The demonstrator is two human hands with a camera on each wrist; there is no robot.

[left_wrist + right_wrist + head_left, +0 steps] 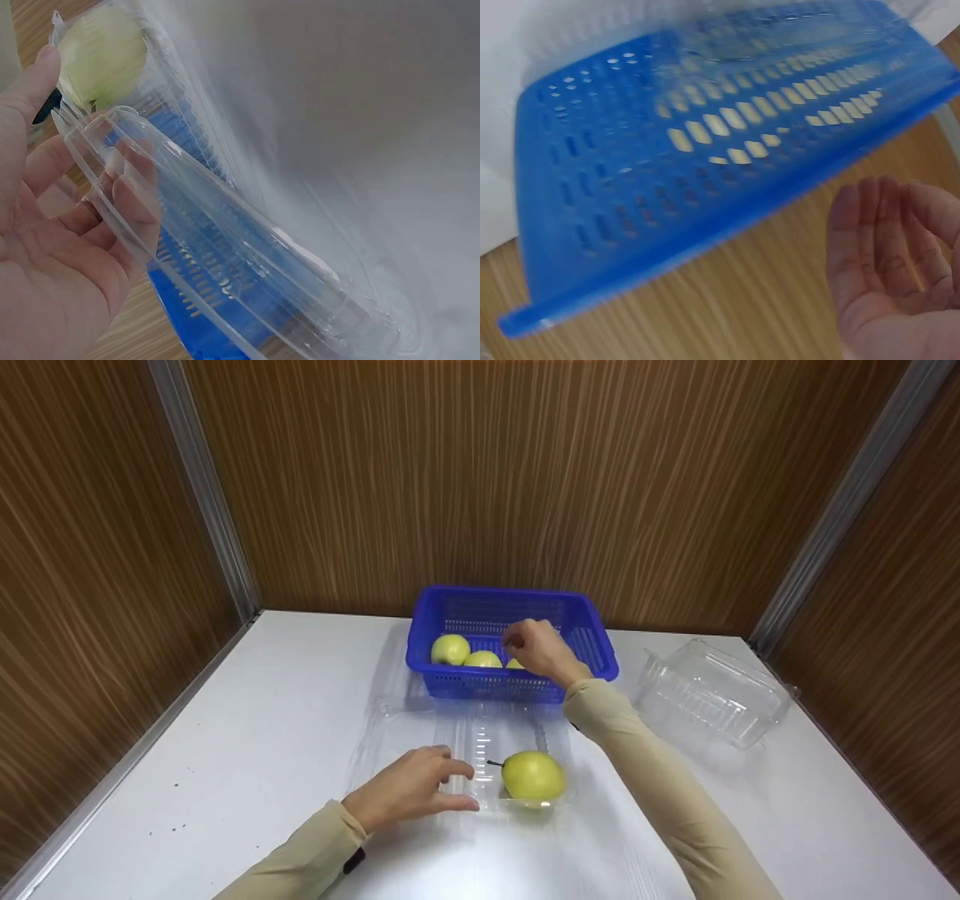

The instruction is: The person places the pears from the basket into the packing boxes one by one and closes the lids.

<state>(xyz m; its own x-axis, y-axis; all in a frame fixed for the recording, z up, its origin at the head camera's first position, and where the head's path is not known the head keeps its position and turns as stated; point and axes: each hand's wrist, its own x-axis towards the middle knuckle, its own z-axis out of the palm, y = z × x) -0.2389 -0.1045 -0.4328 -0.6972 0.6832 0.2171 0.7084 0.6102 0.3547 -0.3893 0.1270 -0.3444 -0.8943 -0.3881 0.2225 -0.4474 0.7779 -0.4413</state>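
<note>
In the head view my left hand (pixel 412 784) is at the front of a clear plastic container (pixel 405 731), thumb and fingers apart. The left wrist view shows its thumb by the container's corner and its fingers seen through the clear wall. Just right of this hand, a yellow pear (pixel 533 776) lies in the container with its dark stem pointing left. My right hand (pixel 541 649) hovers over the blue basket (pixel 487 688), palm empty and fingers loosely curved in the right wrist view. Several yellow-green fruits (pixel 451 649) sit in the basket, partly hidden by its front wall.
Another clear plastic container (pixel 716 690) stands at the right side of the white table (pixel 247 735). Wood-patterned panels (pixel 390 480) enclose the back and both sides. Behind the clear container, the basket stands near the back panel.
</note>
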